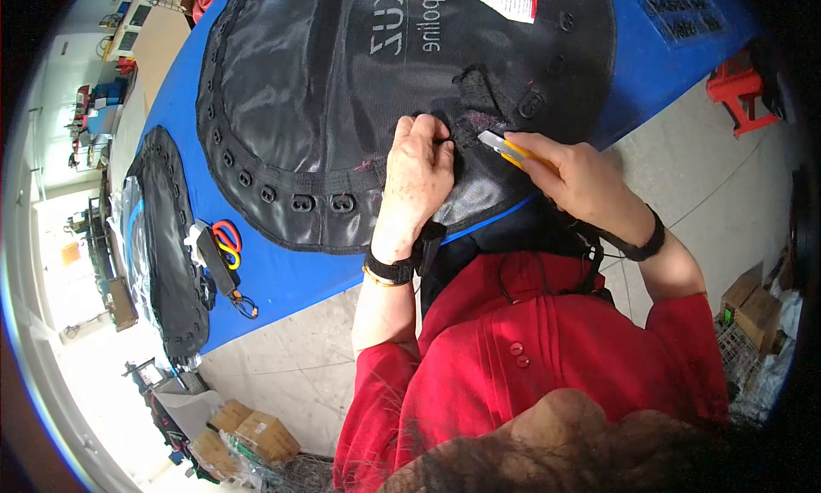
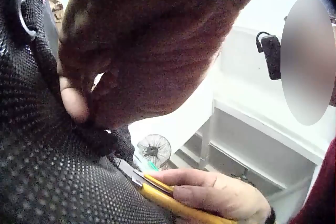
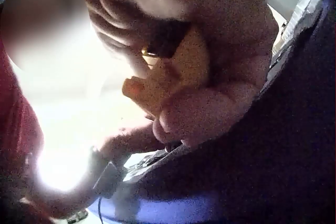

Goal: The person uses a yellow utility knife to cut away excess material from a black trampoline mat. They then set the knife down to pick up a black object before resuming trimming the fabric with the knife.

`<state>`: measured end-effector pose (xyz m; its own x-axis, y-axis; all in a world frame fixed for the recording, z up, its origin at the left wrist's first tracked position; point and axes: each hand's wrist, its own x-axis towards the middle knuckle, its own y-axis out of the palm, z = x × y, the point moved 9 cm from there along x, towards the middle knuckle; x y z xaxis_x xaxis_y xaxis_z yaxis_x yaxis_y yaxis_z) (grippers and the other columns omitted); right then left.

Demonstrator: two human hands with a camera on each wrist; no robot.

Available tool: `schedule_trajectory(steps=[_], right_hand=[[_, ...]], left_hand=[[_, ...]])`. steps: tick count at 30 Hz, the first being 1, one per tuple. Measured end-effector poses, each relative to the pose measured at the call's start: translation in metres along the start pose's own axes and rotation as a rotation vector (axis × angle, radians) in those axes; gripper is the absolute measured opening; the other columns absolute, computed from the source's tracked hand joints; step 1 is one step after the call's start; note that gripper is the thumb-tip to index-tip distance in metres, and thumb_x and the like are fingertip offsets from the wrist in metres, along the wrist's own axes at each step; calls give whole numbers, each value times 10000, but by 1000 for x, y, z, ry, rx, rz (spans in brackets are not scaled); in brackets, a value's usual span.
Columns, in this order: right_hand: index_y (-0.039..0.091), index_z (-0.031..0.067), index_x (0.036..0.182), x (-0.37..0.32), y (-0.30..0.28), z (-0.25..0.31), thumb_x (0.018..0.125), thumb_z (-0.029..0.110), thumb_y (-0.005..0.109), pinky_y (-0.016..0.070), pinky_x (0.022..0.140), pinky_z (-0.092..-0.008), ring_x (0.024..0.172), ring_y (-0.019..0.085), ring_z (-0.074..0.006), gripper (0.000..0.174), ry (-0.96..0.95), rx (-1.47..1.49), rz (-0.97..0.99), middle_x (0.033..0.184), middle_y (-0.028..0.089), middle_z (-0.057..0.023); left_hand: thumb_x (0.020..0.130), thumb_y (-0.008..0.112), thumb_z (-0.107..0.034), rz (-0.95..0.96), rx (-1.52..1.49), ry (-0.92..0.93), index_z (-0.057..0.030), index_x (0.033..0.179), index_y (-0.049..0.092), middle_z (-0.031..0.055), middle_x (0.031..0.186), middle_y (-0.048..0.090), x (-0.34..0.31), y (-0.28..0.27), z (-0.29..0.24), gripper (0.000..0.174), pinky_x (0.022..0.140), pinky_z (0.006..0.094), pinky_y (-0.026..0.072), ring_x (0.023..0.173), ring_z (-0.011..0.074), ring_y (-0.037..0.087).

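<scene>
A round black trampoline mat [image 1: 333,100] with pale printed lettering lies over the near side of the blue table. My right hand [image 1: 590,185] grips a yellow utility knife [image 1: 516,154], its metal blade pointing toward the left hand. In the left wrist view the blade [image 2: 127,169] meets the dark fabric at the mat's surface. With thumb and fingertips, my left hand [image 1: 416,170] pinches a bit of black webbing near the mat's edge. Beside it is a frayed patch [image 1: 479,123] with reddish threads. The right wrist view is dim and shows the yellow handle [image 3: 191,58] inside the curled fingers.
Left on the blue table [image 1: 274,288] lies a second, narrower-looking black mat [image 1: 171,236]. Scissors with red and yellow handles [image 1: 227,243] rest beside it. A white label [image 1: 509,1] is on the large mat. A red stool [image 1: 740,95] and cardboard boxes [image 1: 256,433] stand on the floor.
</scene>
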<state>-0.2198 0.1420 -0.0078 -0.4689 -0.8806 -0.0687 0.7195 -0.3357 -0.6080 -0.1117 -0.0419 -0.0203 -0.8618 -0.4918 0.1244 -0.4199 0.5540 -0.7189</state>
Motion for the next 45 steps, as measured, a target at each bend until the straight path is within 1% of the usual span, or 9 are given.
schedule_trajectory(steps=[4,11,15,24,26,30,34,41,45], right_hand=[[642,145,1495,0,9,-13,1112,202,629,540,546,-343,551,709,-179,387,-17,35,-26,766,748,-108],[650,141,1489,-8,12,-10,1114,189,625,532,534,-322,534,677,-145,378,-24,36,26,732,725,-89],[678,66,1408,-11,10,-8,1091,173,643,571,590,-386,586,735,-245,337,158,174,99,847,776,-186],[654,90,1418,-11,0,-12,1112,199,633,541,544,-365,545,695,-178,325,241,220,27,706,707,-116],[644,84,1413,-12,-2,-12,1106,190,639,558,583,-386,617,742,-246,325,268,206,44,780,740,-154],[631,63,1398,-10,-5,-4,1087,162,663,583,687,-433,841,776,-392,328,95,88,-53,978,768,-226],[632,42,1370,-1,-6,-1,1068,131,682,586,750,-461,979,749,-457,319,27,74,-85,1099,755,-259],[631,65,1372,10,4,0,1047,136,703,579,730,-476,950,743,-456,340,-77,42,-111,1073,755,-252],[644,87,1360,10,5,0,1032,161,726,584,735,-488,955,742,-449,346,-134,37,-88,1082,755,-239]], left_hand=[[939,740,-5,-1,-9,21,-7,1055,667,149,935,593,-1,2,0,137,747,404,531,780,292,637],[929,740,-7,-30,8,63,-9,1054,666,151,920,593,0,0,-1,146,756,418,534,801,295,643],[932,737,-11,7,-5,-8,-10,1051,666,154,927,605,1,0,0,139,758,423,533,811,299,650],[1016,653,-7,-21,-118,-65,-16,1122,656,133,973,658,-3,-8,13,106,726,374,573,790,228,701],[1045,612,7,-32,-294,-238,-15,1143,647,116,955,667,-15,-12,22,107,698,347,584,770,191,703],[1059,570,34,-163,-60,-73,-13,1159,641,81,880,643,-40,-25,27,131,666,314,577,730,147,670],[999,600,60,-179,15,-25,-9,1108,677,138,970,648,-60,-31,7,150,763,367,560,827,250,694],[929,644,94,-160,57,13,26,1122,665,220,1073,618,-78,-18,-18,206,858,485,548,972,428,642],[915,733,4,-121,148,91,-12,1095,695,187,1094,652,-96,6,-41,184,899,480,540,1018,396,649]])
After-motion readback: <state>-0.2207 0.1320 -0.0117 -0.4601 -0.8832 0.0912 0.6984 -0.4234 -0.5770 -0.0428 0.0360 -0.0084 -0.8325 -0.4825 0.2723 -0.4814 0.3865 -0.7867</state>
